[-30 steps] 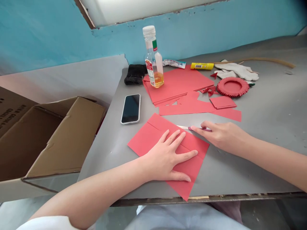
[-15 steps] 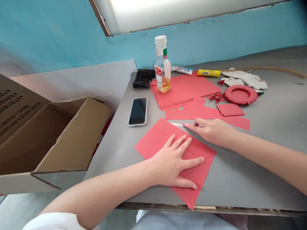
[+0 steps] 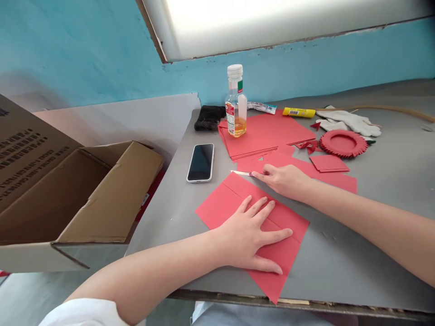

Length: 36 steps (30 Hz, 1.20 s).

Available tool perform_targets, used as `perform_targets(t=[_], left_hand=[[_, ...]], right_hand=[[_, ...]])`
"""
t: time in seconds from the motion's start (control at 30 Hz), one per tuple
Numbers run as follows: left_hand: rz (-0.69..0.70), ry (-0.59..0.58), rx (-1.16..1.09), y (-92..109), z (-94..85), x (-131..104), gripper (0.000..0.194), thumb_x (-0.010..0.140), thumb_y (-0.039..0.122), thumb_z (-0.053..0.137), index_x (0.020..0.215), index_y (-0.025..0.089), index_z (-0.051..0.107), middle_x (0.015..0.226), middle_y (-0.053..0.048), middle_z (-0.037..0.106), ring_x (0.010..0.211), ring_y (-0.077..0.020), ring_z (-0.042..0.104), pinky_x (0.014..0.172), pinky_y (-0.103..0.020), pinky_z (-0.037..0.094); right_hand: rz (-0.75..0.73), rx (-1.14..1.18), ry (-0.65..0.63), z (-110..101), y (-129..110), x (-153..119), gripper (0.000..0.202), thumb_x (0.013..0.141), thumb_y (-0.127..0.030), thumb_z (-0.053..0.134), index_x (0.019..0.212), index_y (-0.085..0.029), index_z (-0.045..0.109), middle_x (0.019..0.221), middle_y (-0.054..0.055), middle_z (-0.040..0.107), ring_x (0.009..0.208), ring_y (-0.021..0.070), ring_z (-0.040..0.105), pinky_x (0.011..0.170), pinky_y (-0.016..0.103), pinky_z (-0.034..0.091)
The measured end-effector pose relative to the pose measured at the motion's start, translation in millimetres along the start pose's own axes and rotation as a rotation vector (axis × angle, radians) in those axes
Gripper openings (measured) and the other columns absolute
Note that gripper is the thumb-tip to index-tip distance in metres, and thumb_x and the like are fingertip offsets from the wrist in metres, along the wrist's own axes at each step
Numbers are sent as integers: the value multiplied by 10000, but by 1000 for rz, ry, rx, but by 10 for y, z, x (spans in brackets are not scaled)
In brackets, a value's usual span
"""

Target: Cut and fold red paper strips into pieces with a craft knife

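Note:
My left hand (image 3: 253,240) lies flat with its fingers spread on a red paper sheet (image 3: 217,206), which has fold lines and one corner over the table's front edge. My right hand (image 3: 280,179) is closed around a small knife (image 3: 242,173) with a silver blade and a purplish handle, mostly hidden by the fingers. The blade points left, near the sheet's upper corner; whether it touches the paper I cannot tell. Red paper strips (image 3: 340,180) lie just behind the right hand.
Behind are a bottle (image 3: 236,106) on stacked red paper (image 3: 272,131), a glue stick (image 3: 299,112), white gloves (image 3: 350,120), a pleated red paper disc (image 3: 343,142) and small red squares (image 3: 329,164). A phone (image 3: 200,163) lies left; a cardboard box (image 3: 112,194) stands beside the table.
My right hand has moved left with the knife along the sheet's upper edge, up to its corner. My left hand stays spread on the paper. The view has shifted slightly.

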<state>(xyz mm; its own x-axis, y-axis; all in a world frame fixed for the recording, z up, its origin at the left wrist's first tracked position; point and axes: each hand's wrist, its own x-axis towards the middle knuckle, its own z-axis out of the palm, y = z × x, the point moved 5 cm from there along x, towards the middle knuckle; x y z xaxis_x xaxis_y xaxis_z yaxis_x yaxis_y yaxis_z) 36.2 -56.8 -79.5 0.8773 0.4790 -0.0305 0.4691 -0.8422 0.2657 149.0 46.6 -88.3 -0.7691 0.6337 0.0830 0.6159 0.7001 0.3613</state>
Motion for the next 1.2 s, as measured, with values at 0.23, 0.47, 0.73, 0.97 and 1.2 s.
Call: perform_targets(t=[0.23,0.47,0.73,0.97,1.2], left_hand=[[-1,17,-16,-13,12,-5,762,773,690,414,1410,322,214,1486,-172,110,1359,-373,66,1030,-593,117],[-6,121,21,-33,15,-18,746,816,636,393,1369,139,329,1458,-207,198,1369,-327,83,1084,-495,133],[-105,90,17,-57,13,-47,712,835,628,364,1370,159,328,1467,-175,207,1364,-329,116,1060,-539,173],[-221,52,176,-399,-176,40,528,907,467,351,1321,147,417,1438,-146,300,1314,-290,283,1049,-416,249],[-197,70,190,-695,-292,203,617,857,574,377,1339,189,385,1328,-138,429,1263,-294,337,1007,-438,272]], right_hand=[[325,329,84,-177,50,-104,405,901,-235,338,1280,-240,479,910,62,596,530,102,517,449,231,303],[303,799,43,-182,-172,-766,415,906,-328,374,1318,-309,426,1113,-5,643,846,162,650,689,277,521],[221,433,53,-48,-7,-1083,405,859,-340,427,1255,-324,510,1249,-9,544,804,197,668,521,305,535],[416,479,13,106,514,-1142,375,850,-465,432,1151,-316,599,1131,-28,631,906,203,642,673,307,517],[397,414,7,43,731,-835,440,858,-521,373,835,-221,693,711,31,663,581,142,571,496,251,368]])
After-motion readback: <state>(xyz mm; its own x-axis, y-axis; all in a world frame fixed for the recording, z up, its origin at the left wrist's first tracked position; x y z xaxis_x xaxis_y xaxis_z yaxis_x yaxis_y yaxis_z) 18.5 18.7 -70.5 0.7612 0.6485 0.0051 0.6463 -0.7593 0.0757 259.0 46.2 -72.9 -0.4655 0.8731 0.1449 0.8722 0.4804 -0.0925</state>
